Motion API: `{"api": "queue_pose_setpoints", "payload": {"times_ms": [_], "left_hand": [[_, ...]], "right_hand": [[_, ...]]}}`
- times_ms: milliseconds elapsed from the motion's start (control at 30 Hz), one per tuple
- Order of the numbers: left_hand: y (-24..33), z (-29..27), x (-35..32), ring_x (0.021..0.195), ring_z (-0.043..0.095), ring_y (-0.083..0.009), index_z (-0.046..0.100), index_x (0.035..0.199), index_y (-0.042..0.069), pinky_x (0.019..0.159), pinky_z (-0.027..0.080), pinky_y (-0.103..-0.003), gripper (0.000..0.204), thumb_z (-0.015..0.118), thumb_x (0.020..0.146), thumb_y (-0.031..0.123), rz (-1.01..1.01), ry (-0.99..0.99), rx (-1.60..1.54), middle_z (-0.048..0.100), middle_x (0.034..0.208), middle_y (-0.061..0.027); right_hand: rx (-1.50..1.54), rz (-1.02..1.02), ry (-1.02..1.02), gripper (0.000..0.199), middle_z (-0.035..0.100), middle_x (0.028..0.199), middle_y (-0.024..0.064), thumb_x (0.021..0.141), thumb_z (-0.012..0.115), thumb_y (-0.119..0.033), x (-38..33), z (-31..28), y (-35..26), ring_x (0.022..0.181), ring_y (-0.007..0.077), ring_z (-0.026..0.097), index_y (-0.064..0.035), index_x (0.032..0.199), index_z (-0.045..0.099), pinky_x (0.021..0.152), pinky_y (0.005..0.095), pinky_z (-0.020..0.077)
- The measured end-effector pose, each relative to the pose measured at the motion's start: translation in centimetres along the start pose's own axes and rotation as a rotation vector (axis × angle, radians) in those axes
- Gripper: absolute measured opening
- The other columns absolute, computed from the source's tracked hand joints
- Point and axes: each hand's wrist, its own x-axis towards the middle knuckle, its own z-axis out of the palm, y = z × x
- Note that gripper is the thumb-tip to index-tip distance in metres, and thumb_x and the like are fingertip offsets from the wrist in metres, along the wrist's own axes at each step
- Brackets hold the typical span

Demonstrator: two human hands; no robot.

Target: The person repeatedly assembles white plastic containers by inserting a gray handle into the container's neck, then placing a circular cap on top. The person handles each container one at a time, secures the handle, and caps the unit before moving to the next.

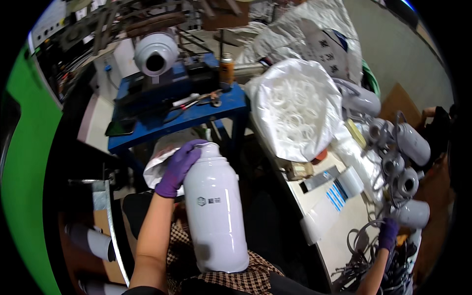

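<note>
A pale grey-white thermos flask (214, 211) stands upright on my lap, its rounded shoulder and narrow neck at the top. My left hand (183, 164), in a purple glove, is closed around the neck of the flask. Far to the right, my purple-gloved right hand (388, 233) is closed at the end of a curved grey handle (363, 235); its fingertips are partly hidden. Beneath it lies a tangled heap of dark grey handles (366, 265). Just beyond that hand, a grey flask part (412, 214) lies on its side.
A white bag of clear plastic rings (297, 105) sits on the right-hand table (307, 194), near several grey flask parts (408, 182). The blue bench (189, 120) ahead carries another flask body (156, 55), a spray can (226, 69) and a phone (120, 128). A metal-edged shelf (114, 231) stands left.
</note>
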Motion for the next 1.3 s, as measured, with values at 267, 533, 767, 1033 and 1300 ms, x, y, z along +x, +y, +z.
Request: {"api": "queue_pose_setpoints", "payload": {"times_ms": [267,533,767,1033,1300], "left_hand": [[0.9,-3.1,-1.5,0.120,0.058,-0.0169,0.052,0.145,0.007,0.105,0.046,-0.033,0.056,0.042,0.108,0.048,0.067,-0.120,0.007,0.061,0.134,-0.0072],[-3.2,-2.0,-0.2,0.120,0.063,-0.0289,0.045,0.149,-0.001,0.105,0.051,-0.042,0.086,0.029,0.103,0.070,-0.037,-0.047,-0.998,0.061,0.133,-0.0176],[-3.2,-4.7,-2.1,0.090,0.061,-0.0196,0.064,0.110,0.001,0.087,0.053,-0.034,0.024,0.059,0.101,0.022,-0.035,0.180,-1.139,0.066,0.104,-0.0113],[-0.6,-6.2,-3.0,0.078,0.051,-0.0071,0.062,0.103,0.006,0.071,0.043,-0.022,0.025,0.057,0.102,0.031,-0.109,0.325,-0.421,0.059,0.090,0.0001],[2.5,-3.2,-5.1,0.094,0.063,-0.0240,0.062,0.072,0.015,0.097,0.044,-0.049,0.023,0.082,0.071,0.027,1.027,-0.123,0.499,0.069,0.095,0.0035]], "right_hand": [[1.713,0.097,0.324,0.041,0.038,0.073,-0.0033,0.097,0.053,-0.003,6.2,-17.8,-32.3,0.062,0.0099,0.041,-0.0091,0.137,0.059,0.063,0.0234,0.0493],[1.831,-0.809,0.012,0.053,0.042,0.068,-0.0022,0.094,0.057,0.002,10.2,-24.4,-68.5,0.056,0.0077,0.040,-0.0058,0.146,0.053,0.060,0.0292,0.0455],[2.424,-0.488,-0.930,0.039,0.048,0.069,-0.0038,0.108,0.049,-0.022,9.8,-19.9,-75.2,0.064,0.0038,0.043,0.0000,0.138,0.061,0.068,0.0192,0.0415],[2.894,-0.468,-1.377,0.062,0.053,0.149,0.0157,0.103,0.048,-0.055,6.4,-22.7,-76.4,0.136,0.0304,0.050,-0.0115,0.147,0.054,0.116,0.0504,0.0398],[1.922,-0.991,-1.556,0.070,0.046,0.152,0.0095,0.104,0.056,-0.044,9.5,-22.1,-74.5,0.138,0.0245,0.049,-0.0186,0.161,0.026,0.116,0.0394,0.0404]]}}
